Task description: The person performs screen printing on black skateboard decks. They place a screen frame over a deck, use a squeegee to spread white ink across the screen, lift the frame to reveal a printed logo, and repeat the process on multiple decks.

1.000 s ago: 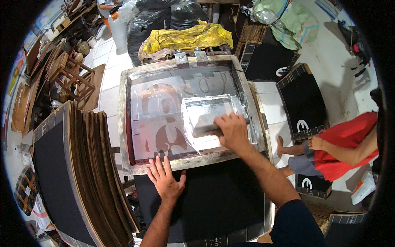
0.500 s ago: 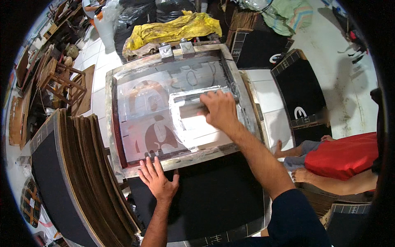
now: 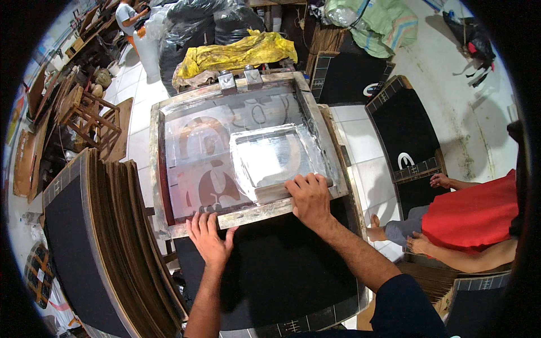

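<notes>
Nearest black panel point(image 3: 282, 265) showed white edge lines point(image 3: 292, 326) only. Left hand point(image 3: 209, 241) rested spread, empty, on frame's point(image 3: 248, 217) near edge, left of middle. Right hand point(image 3: 311, 204) gripped squeegee point(image 3: 271, 194) by near right corner. White paint point(image 3: 236, 160) covered part of frame's right half; work looked partway. Second panel point(image 3: 403, 121), rightward, already bore white mark point(image 3: 405, 161). Black bags point(image 3: 194, 34) stood past far edge, contents hidden.

The right hand point(image 3: 310, 200) partly hides the squeegee point(image 3: 271, 193).

Compared with both earlier pictures, the right hand point(image 3: 311, 201) and the gripped squeegee point(image 3: 273, 193) are displaced toward the near rail of the screen frame point(image 3: 256, 215). More of the white-edged rectangle point(image 3: 267, 158), previously overlapped by both, is exposed.
</notes>
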{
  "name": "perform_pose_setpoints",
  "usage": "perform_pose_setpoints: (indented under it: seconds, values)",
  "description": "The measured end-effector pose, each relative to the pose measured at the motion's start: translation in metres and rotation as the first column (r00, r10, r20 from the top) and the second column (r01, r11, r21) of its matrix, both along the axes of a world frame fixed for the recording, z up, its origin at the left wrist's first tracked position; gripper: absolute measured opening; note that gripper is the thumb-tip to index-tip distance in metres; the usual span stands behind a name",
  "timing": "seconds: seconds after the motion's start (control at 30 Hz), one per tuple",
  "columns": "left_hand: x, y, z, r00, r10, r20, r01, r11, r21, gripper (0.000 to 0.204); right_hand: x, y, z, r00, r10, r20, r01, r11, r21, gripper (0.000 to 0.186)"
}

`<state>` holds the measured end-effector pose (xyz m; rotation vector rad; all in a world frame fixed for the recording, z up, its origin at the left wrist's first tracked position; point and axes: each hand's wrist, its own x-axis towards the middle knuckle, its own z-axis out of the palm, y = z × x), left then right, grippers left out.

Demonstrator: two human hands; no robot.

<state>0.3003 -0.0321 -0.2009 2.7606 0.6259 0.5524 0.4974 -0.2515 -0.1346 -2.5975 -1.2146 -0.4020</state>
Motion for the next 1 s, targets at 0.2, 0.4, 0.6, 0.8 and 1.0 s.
perform_pose_setpoints:
  seconds: [0.2, 0.4, 0.6, 0.8, 1.0]
  values:
    - [0.004, 0.029, 0.029, 0.986, -0.152, -0.066, 0.148, 0.987, -0.061, 0.061, -0.006, -0.005, 0.004, 1.000, -0.012, -0.001, 0.012, 0.997, 0.076, 0.021]
    - [0.007, 0.031, 0.039, 0.987, -0.154, -0.034, 0.152, 0.986, -0.075, 0.061, 0.045, 0.017, 0.028, 0.986, -0.010, -0.167, -0.001, 0.998, -0.065, 0.030]
    - [0.008, 0.033, 0.038, 0.988, -0.146, -0.044, 0.141, 0.985, -0.100, 0.058, 0.038, 0.007, 0.040, 0.966, 0.032, -0.257, -0.069, 0.988, -0.140, 0.038]
    - [0.007, 0.036, 0.034, 0.983, -0.185, -0.004, 0.184, 0.980, -0.078, 0.059, 0.080, 0.030, 0.018, 0.977, 0.095, -0.193, -0.112, 0.990, -0.082, 0.038]
    - [0.008, 0.035, 0.038, 0.984, -0.174, -0.027, 0.170, 0.979, -0.113, 0.060, 0.196, 0.117, 0.015, 0.971, 0.085, -0.222, -0.112, 0.988, -0.111, 0.042]
